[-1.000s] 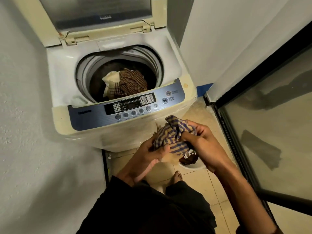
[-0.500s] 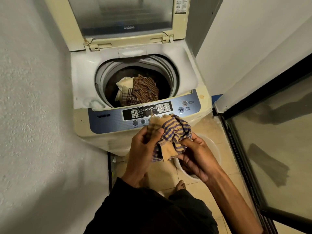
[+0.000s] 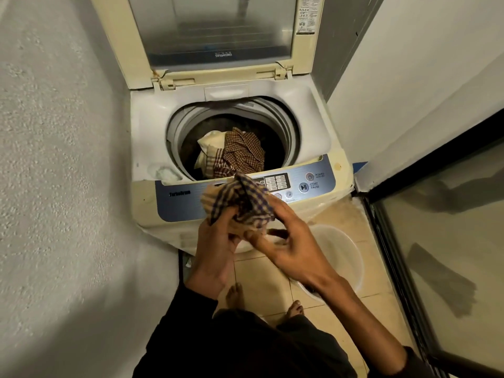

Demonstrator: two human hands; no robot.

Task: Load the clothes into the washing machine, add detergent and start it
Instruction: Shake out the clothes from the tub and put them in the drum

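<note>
Tiled flooring (image 3: 268, 279) ran under a top-loading washing machine (image 3: 313, 124) wedged between rough white walls, its lid (image 3: 215, 28) propped upright. A blue-checked cloth (image 3: 240, 199) was bunched over the control panel (image 3: 188, 199), the left hand (image 3: 218, 241) gripping it from below and the right hand (image 3: 286, 238) pinching its near edge. The drum (image 3: 275, 132) lay just beyond and slightly below both hands, already holding a brown-checked garment (image 3: 242, 151) and a cream one (image 3: 210, 144). Panel lettering read "TurboDrum", "START PAUSE" and "POWER". A pale plastic basin (image 3: 343, 257) sat on the floor right of the person.
</note>
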